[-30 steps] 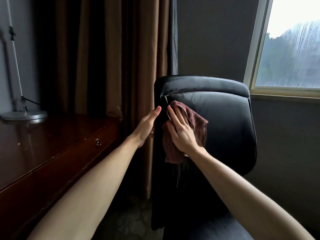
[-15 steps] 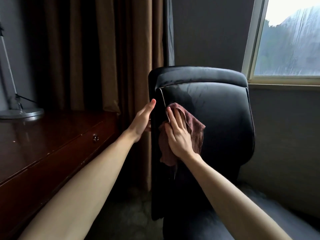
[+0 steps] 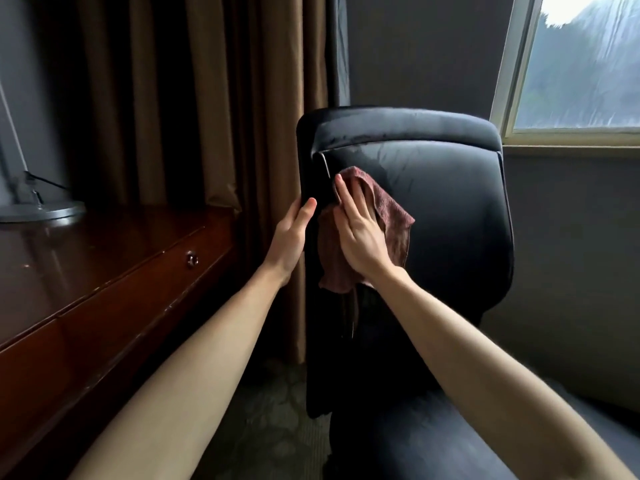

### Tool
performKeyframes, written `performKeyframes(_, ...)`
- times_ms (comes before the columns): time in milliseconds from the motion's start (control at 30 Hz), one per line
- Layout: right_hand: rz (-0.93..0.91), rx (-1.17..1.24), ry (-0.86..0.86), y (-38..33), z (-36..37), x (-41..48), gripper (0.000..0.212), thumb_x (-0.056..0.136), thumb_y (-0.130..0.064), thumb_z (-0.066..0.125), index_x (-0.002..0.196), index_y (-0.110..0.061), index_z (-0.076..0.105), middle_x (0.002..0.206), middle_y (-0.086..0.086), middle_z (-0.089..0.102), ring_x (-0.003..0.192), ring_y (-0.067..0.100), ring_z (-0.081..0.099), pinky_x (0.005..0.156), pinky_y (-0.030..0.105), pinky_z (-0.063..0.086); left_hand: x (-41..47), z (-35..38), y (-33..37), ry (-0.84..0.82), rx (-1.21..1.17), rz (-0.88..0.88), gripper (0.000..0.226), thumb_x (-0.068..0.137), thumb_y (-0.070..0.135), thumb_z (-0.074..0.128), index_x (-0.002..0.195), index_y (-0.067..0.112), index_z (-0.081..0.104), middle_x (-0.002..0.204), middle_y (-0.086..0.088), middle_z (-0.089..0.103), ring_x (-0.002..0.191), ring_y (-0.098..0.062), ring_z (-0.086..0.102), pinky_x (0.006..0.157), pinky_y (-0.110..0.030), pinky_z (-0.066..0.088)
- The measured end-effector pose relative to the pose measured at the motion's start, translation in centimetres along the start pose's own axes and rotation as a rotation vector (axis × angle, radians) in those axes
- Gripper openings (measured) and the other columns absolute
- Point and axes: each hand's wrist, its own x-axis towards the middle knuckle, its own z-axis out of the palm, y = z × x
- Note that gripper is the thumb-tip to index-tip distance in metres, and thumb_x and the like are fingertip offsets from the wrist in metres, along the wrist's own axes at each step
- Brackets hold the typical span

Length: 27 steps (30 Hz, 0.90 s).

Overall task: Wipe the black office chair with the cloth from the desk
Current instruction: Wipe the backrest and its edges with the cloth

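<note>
1 cloth (image 3: pixel 393 220) under right grip (image 3: pixel 360 237)

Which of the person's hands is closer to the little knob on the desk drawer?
Left. The left hand grips the chair's edge, just right of the knob; the right hand presses the cloth farther right.

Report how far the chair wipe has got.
Done: the cloth is off the desk and on the black office chair. In hand: the right hand presses it flat against the backrest at its upper left, while the left hand grips the side edge. Left, probably: the backrest's right part and the seat, which the cloth is not touching; whether they were wiped already cannot be told.
</note>
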Motion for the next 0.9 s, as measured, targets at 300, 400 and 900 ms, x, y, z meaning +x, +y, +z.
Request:
performKeyframes(300, 0.052, -0.120, -0.132, 6.9, 4.5, -17.0, 0.060, 0.095, -0.043, 0.021, 0.147, -0.021, 0.001, 0.151, -0.017, -0.007, 0.137, -0.012, -0.020, 0.110, 0.013, -0.002, 0.0, 0.6, -0.4, 0.010, 0.017, 0.004, 0.060, 0.100, 0.042, 0.045, 0.151, 0.014, 0.029, 0.155, 0.004, 0.034, 0.134, 0.003, 0.029, 0.104, -0.013, 0.019)
performKeyframes(400, 0.067, -0.150, -0.179, 6.8, 4.1, -16.3, 0.062, 0.093, -0.049, 0.016, 0.145, -0.024, -0.006, 0.150, -0.017, -0.009, 0.140, 0.000, -0.016, 0.108, 0.010, -0.005, 0.1, 0.7, -0.5, 0.006, 0.016, -0.021, 0.062, 0.099, 0.044, 0.045, 0.152, 0.015, 0.028, 0.155, 0.003, 0.033, 0.138, -0.001, 0.028, 0.105, -0.014, 0.019)
performKeyframes(900, -0.038, -0.133, -0.025, 8.8, 5.1, -16.8, 0.057, 0.100, -0.020, 0.032, 0.149, -0.008, 0.006, 0.157, 0.001, 0.006, 0.147, 0.008, -0.007, 0.118, 0.019, -0.001, 1.0, 1.1, -1.0, 0.019, -0.002, -0.022, 0.060, 0.099, 0.042, 0.047, 0.150, 0.013, 0.033, 0.153, 0.001, 0.037, 0.139, -0.005, 0.031, 0.110, -0.017, 0.021)
